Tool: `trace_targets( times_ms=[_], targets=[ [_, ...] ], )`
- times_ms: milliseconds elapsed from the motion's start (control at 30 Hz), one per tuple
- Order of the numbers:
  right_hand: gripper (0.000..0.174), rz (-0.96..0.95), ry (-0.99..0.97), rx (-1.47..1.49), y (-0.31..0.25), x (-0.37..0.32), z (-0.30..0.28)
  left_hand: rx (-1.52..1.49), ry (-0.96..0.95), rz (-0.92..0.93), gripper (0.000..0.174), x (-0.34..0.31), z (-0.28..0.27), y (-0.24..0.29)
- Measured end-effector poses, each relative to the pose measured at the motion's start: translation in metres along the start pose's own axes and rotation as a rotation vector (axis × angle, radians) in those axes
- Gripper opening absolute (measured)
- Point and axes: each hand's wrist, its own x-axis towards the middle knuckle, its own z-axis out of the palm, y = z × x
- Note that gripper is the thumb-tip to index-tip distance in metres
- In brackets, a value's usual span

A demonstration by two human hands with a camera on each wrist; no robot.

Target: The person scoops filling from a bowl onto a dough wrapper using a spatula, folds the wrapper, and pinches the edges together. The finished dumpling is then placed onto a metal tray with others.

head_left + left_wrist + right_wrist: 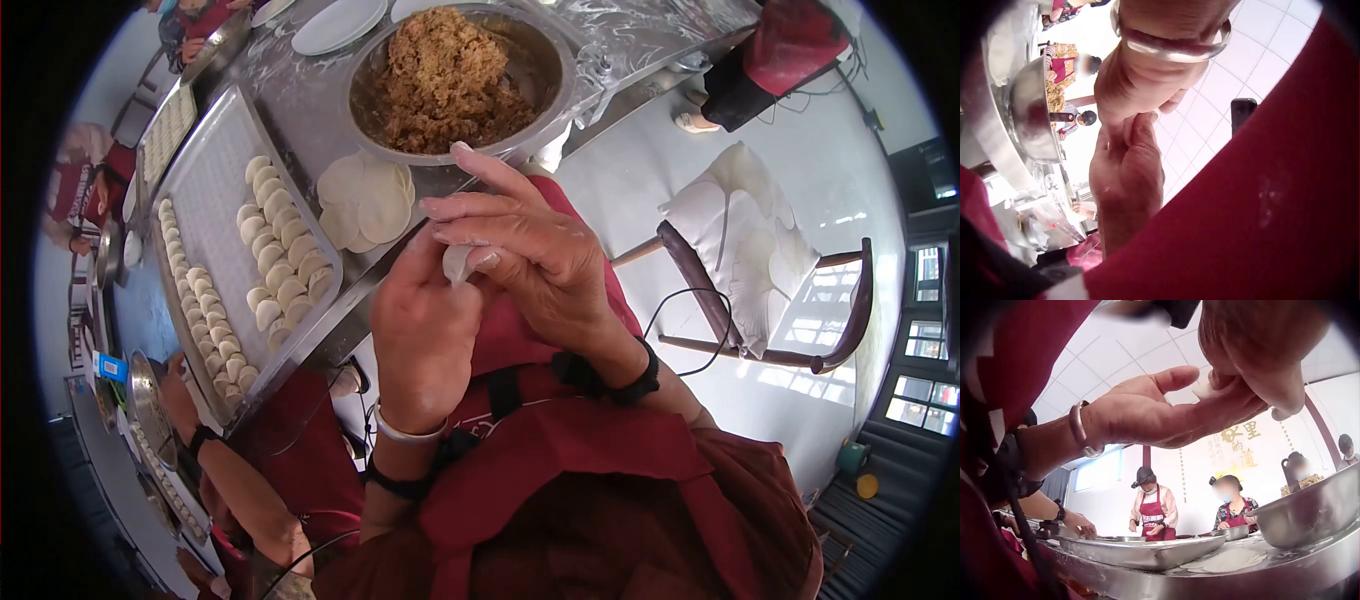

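In the head view a small white dumpling (pixel 459 265) shows between my two hands, mostly hidden by the fingers. My right hand (pixel 548 252) pinches its edge with the thumb, the other fingers reaching across above it. From the left side my left hand (pixel 424 335) holds the same dumpling, a silver bangle on its wrist. Just beyond the hands lie overlapping round dough wrappers (pixel 365 203) on the metal table. Behind them stands a large steel bowl (pixel 357 105) with a heap of brown minced filling (pixel 447 75).
At the left a metal tray (pixel 200 180) carries rows of finished dumplings (pixel 270 225). White plates (pixel 340 25) lie at the back. A chair with a pale cushion (pixel 740 250) stands to the right. Another person's arm (pixel 250 490) reaches in at lower left; more people work across the table.
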Motion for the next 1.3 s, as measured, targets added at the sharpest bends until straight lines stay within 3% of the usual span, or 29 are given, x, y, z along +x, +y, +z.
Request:
trace_targets(
  times_ms=[133, 267, 467, 667, 767, 867, 1067, 1300],
  targets=[
    [0.039, 0.017, 0.002, -0.080, -0.008, 0.006, -0.002, -0.281, -0.019, -0.082, 0.051, 0.003, -0.011, -0.001],
    [0.040, 0.078, 0.148, -0.135, -0.019, 0.008, 0.005, -0.282, -0.020, -0.132, 0.048, 0.007, -0.013, -0.002],
    [0.044, -0.006, 0.046, -0.257, -0.012, 0.006, -0.009, -0.224, -0.017, -0.121, 0.049, 0.003, 0.003, -0.010],
    [0.037, 0.102, 0.351, 0.069, -0.026, 0.002, -0.003, -0.347, -0.138, -0.106, 0.053, 0.006, 0.006, -0.007],
    [0.037, 0.120, 0.403, 0.251, -0.028, -0.004, -0.005, -0.375, -0.135, -0.068, 0.054, 0.006, 0.013, -0.007],
    [0.022, 0.077, 0.482, 0.134, -0.031, 0.000, -0.005, -0.410, -0.158, -0.069, 0.054, 0.005, 0.016, -0.007],
    [0.014, 0.066, 0.425, 0.039, -0.038, 0.002, -0.011, -0.374, -0.146, -0.082, 0.054, 0.003, 0.020, -0.006],
    [0.017, 0.043, 0.315, 0.113, -0.026, 0.000, -0.018, -0.396, -0.124, -0.104, 0.053, 0.004, 0.012, -0.007]
  ],
)
